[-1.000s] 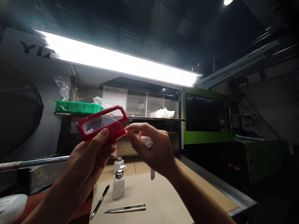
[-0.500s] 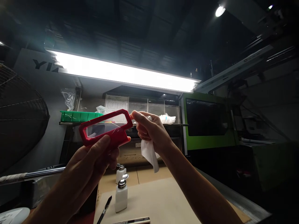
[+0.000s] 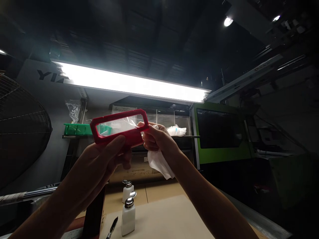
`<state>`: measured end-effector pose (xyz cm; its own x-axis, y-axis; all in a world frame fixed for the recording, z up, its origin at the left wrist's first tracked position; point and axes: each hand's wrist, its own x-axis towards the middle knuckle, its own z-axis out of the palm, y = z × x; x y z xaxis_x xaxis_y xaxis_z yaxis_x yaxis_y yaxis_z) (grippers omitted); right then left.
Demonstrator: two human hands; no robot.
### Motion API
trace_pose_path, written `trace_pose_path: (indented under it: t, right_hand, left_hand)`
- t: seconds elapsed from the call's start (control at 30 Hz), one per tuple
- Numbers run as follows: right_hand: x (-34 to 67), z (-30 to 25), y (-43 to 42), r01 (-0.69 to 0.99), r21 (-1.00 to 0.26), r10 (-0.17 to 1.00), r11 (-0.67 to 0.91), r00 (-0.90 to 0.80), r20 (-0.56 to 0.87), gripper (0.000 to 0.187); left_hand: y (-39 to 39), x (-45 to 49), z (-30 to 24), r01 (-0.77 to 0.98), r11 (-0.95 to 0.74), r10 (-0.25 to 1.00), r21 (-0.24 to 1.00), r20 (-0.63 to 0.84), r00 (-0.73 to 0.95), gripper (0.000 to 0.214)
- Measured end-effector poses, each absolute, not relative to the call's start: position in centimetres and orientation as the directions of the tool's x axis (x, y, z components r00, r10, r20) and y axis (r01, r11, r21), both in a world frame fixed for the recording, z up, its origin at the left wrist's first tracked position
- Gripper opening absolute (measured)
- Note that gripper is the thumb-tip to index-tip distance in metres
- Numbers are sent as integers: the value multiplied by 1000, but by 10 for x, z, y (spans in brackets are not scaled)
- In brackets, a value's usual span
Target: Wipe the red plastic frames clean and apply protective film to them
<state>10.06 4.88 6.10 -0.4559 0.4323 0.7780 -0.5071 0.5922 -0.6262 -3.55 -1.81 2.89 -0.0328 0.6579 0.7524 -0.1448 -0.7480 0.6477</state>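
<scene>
A red plastic frame with a clear window (image 3: 134,138) is raised under the bright lamp. My left hand (image 3: 107,154) grips it from below, thumb on the near face and fingers behind. At the frame's right end, my right hand (image 3: 159,139) is closed around a white cloth (image 3: 160,164) that hangs down below the palm. The right fingertips touch or nearly touch the frame's right edge; part of them is hidden behind it. Streaks of reflected light show on the window.
Two white pump bottles (image 3: 128,217) with metal caps stand on the cardboard-covered bench (image 3: 169,212), a black pen (image 3: 112,227) beside them. A lit tube lamp (image 3: 132,81) hangs above a shelf with a green bin (image 3: 77,129). A fan (image 3: 22,126) stands left, a green machine (image 3: 224,156) right.
The red frame has moved right and slightly up, turning more level. My right hand has come in against its right end, the cloth swinging to the right. The view has tilted slightly.
</scene>
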Motion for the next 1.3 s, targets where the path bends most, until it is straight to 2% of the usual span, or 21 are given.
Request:
trace_pose_path:
  t: [0.1,0.33,0.83,1.03,1.3]
  right_hand:
    - [99,66,47,-520,-602,419,606,-435,797,43]
    - [95,76,39,-567,-564,398,601,-401,826,32]
    - [96,72,40,-514,-549,398,659,-381,834,27]
    - [96,71,45,-499,-581,410,642,-417,811,26]
    - [98,69,51,-461,-621,409,634,-482,775,36]
  left_hand:
    - [-17,-36,40,-113,-786,613,608,790,-13,17]
    - [-22,-40,49,-99,-842,534,530,846,-13,16]
    - [-19,-38,48,-39,-838,545,544,838,-27,16]
    - [-22,-34,48,-28,-829,559,558,829,-23,16]
    - [-16,-36,45,-60,-814,579,578,815,1,20]
